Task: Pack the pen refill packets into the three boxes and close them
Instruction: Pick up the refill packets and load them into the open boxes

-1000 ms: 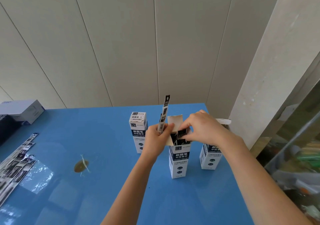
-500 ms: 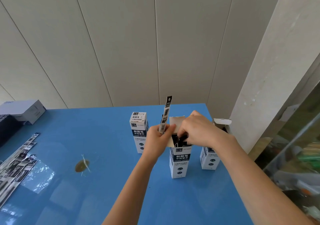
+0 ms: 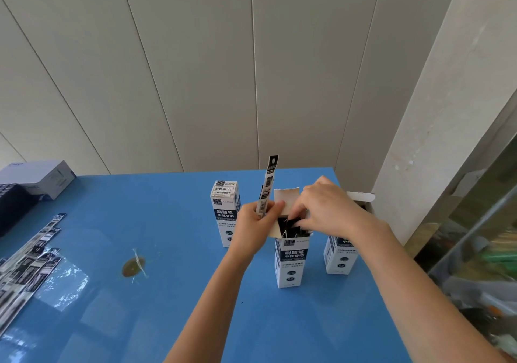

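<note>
Since the earlier frame, the right hand (image 3: 327,208) had sunk further into the mouth of the middle box (image 3: 291,262). On the blue table (image 3: 167,306), loose packets (image 3: 25,262) lay at the left edge. Three boxes stood near the far right corner: the left box (image 3: 225,211) closed, the right box (image 3: 340,256) open-flapped. The right hand's fingers curled among the packed refills; whether they pinched or pressed could not be told. The left hand (image 3: 251,225) gripped one refill packet (image 3: 268,189) upright beside the flap. Judged risk: downward force could tip the tall box or crumple its contents.
</note>
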`<action>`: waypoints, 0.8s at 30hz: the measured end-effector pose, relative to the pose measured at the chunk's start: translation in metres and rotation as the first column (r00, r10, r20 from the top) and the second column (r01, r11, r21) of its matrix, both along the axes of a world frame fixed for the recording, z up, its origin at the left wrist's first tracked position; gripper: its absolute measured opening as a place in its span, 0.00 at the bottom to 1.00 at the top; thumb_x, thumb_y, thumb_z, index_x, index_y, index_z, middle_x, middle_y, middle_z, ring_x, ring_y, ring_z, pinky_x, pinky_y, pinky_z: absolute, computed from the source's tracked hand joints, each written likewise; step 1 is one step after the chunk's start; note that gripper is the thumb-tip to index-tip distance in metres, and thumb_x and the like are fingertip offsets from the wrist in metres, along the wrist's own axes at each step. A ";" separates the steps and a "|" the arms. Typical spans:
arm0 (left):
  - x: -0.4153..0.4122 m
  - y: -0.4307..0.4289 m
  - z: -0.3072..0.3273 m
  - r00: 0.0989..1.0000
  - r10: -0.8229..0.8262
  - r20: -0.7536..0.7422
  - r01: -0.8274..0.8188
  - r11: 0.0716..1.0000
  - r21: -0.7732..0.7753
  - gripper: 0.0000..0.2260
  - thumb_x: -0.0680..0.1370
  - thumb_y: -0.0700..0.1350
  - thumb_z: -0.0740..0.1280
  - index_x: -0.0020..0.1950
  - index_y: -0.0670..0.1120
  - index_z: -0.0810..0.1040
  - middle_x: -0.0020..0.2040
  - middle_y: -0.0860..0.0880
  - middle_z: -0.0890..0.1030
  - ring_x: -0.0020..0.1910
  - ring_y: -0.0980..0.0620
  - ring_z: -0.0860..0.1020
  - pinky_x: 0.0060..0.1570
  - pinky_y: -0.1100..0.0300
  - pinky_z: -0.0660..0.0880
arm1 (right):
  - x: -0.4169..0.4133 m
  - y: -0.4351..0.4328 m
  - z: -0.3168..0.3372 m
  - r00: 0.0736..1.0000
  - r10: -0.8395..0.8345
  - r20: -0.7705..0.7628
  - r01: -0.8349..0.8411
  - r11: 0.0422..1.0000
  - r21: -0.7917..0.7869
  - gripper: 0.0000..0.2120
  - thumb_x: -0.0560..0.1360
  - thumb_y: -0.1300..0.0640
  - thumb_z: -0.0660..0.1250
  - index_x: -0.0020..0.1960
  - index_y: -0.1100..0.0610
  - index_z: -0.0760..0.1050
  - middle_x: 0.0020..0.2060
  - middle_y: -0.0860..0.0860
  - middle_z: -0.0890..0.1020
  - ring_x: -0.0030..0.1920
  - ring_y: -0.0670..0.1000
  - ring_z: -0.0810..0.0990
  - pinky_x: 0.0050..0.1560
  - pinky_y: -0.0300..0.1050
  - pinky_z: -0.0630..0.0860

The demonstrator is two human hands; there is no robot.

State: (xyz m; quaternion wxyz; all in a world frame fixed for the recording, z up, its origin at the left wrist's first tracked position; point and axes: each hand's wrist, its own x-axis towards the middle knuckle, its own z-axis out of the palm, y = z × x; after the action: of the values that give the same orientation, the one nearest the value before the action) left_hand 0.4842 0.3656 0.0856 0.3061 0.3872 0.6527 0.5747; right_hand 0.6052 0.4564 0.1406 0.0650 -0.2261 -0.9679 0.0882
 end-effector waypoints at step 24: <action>0.012 -0.042 -0.004 0.946 0.206 0.251 -0.209 0.978 -0.014 0.09 0.79 0.49 0.61 0.51 0.50 0.79 0.40 0.50 0.83 0.20 0.58 0.60 0.22 0.68 0.61 | 0.027 -0.034 -0.049 0.754 -0.461 -0.468 0.023 0.730 -0.683 0.13 0.79 0.56 0.58 0.62 0.51 0.72 0.55 0.41 0.78 0.51 0.28 0.74 0.49 0.21 0.67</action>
State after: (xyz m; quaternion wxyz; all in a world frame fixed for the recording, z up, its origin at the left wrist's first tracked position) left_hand 0.4966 0.3241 0.0817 0.3215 0.2426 0.6421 0.6523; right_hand 0.6319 0.4227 0.0911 0.3039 -0.3251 -0.7622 0.4701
